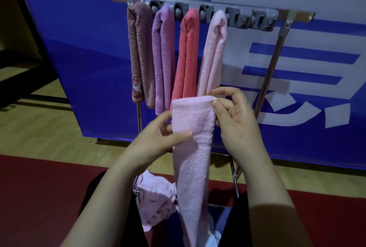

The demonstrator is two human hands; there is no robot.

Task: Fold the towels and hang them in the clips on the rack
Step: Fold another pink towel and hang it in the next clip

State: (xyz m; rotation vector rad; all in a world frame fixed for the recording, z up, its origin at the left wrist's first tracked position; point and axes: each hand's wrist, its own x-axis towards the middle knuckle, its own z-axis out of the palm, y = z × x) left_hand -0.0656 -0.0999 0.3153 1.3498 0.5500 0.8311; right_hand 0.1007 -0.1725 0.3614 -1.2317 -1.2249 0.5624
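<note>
Ahead, four towels [163,58] hang on the rack [274,56]; our left hand [158,140] and right hand [236,122] pinch a folded pink towel [193,163].

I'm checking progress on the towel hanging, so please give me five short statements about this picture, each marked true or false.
1. The clip bar holds four hanging towels. True: dusty-rose towel, purple towel, coral towel, pale pink towel.
2. Both hands hold a blue towel. False: the left hand and right hand pinch a folded pink towel.
3. Every clip is filled. False: the right-end clips are empty.
4. A crumpled pink towel lies low down by the rack. True.
5. The coral towel hangs leftmost. False: the dusty-rose towel does.
</note>
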